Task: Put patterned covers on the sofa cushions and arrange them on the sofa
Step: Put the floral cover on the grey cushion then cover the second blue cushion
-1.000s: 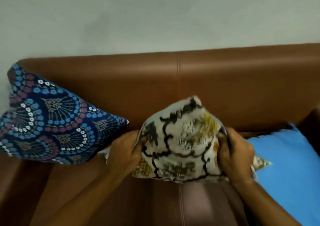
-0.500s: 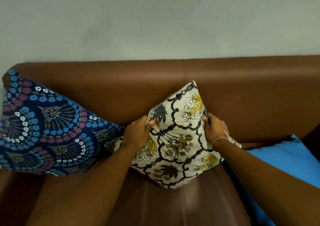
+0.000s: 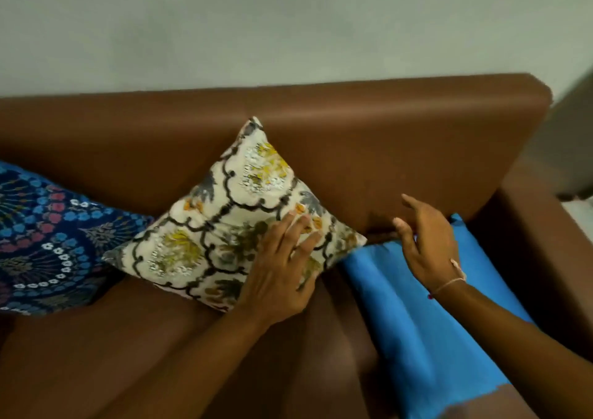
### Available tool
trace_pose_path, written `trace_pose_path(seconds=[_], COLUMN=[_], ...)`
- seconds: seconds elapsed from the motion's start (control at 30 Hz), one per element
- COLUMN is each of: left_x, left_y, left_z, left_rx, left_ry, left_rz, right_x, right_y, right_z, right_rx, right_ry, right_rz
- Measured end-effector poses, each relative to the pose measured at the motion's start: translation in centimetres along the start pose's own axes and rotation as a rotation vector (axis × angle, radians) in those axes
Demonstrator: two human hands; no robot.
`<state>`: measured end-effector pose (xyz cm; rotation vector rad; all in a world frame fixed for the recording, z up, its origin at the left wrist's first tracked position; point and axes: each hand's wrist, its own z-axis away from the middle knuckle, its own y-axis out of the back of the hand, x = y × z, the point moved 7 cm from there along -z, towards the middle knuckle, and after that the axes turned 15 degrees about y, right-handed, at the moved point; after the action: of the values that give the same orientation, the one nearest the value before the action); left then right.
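A cream cushion with black lattice and yellow flowers stands on one corner against the brown sofa backrest. My left hand lies flat on its lower right part, fingers spread, not gripping. My right hand hovers open just right of that cushion, above a plain blue cushion lying flat on the seat. A dark blue cushion with red and white fan patterns leans at the left, touching the cream one.
The sofa's right armrest borders the blue cushion. A pale grey wall rises behind the backrest. Bare brown seat stretches in front of the cushions.
Both hands have let go of the cream cushion's sides. My left hand now rests flat on it and my right hand has moved right, over the blue cushion. The view shifted right.
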<state>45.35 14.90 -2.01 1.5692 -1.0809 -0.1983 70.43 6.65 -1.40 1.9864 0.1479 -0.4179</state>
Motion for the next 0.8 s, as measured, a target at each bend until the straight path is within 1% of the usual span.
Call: trace_pose_path(seconds=[0.07,0.17,0.23,0.33,0.43,0.5,0.57,0.63,0.7,0.8], left_x=[3.9,7.1,8.2,8.9,9.0,9.1,9.0,8.7,8.4,9.0], left_y=[-4.7,-11.6,-15.7,-20.1,-22.7,-24.2,-25.3,-26.0,-26.5,-26.3], left_z=[1.5,3.9,5.3,6.6,6.6,6.2,5.5,4.8,4.2,3.4], left_rx=[-0.157,-0.373,-0.489,-0.585,-0.603,-0.581,-0.529,-0.498,-0.489,-0.497], left_ry=[-0.053,-0.144,-0.18,-0.179,-0.132,-0.108,-0.089,-0.063,-0.056,-0.045], left_rz=[-0.064,-0.24,-0.317,-0.395,-0.418,-0.433,-0.422,-0.395,-0.353,-0.3], right_x=[3.7,8.2,10.7,13.0,14.0,14.2,14.4,14.8,15.1,15.2], right_y=[1.6,2.9,3.3,2.3,0.2,-2.1,-4.4,-5.9,-6.5,-5.8], right_z=[5.2,13.7,19.5,26.9,32.3,34.0,33.9,32.7,31.7,30.6], right_rx=[-0.064,-0.209,-0.298,-0.44,-0.502,-0.504,-0.466,-0.389,-0.277,-0.146], right_ry=[-0.025,-0.067,-0.075,-0.061,-0.086,-0.09,-0.123,-0.177,-0.219,-0.29], right_rz=[0.043,0.09,0.119,0.179,0.243,0.297,0.323,0.33,0.32,0.18])
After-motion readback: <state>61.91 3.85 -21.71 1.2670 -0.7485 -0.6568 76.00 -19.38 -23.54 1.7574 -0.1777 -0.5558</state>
